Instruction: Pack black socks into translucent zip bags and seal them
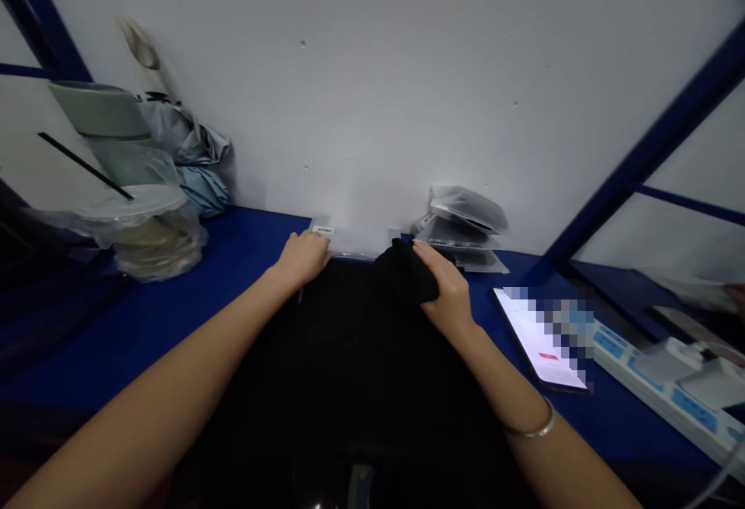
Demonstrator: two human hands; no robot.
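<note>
Left hand [303,257]: flat, fingers spread, pressing the black cloth [349,354] near the bench [233,261] back edge.
Right hand [445,292]: squeezing a bunched cloth fold.
Phone [541,338]: just right of the cloth.

A cloth [349,338] lies on the table [233,261] in front of me, with my left hand [303,257] on its far left corner and my right hand [445,292] on a bunched fold at its far right. A phone [538,342] lies right of the cloth, and a power strip [663,385] right of that. Stacked packets [462,230] sit behind by the wall, and a bagged cup [151,233] far left.
</note>
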